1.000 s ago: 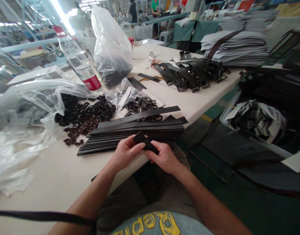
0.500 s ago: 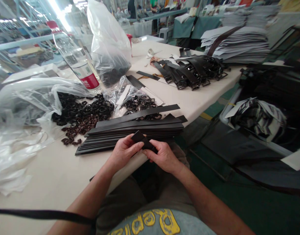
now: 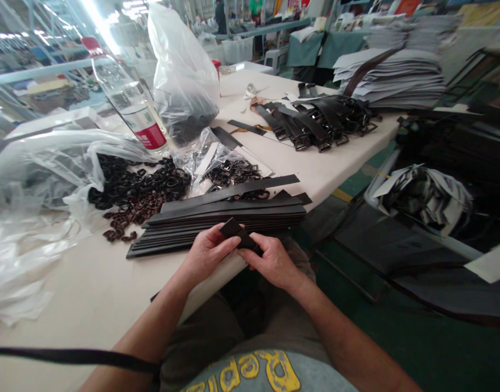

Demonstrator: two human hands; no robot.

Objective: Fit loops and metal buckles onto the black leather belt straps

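Note:
Between them, my left hand and my right hand grip a dark belt strap at the table's front edge. Each thumb presses on top, with the fingers curled beneath. The strap's squared end sticks up past my left thumb; what lies under my fingers is hidden. Just behind my hands is a stack of flat black straps, with one strap askew on top. Beyond it lie black loops, brown loops and a heap of metal buckles by a clear plastic bag.
A water bottle and a bulging plastic bag stand at the back left. Belts with buckles are piled towards the far right edge, near stacked grey sheets. A bin of rolled pieces is at my right.
My hands and the strap stay almost still. Only the view has shifted slightly.

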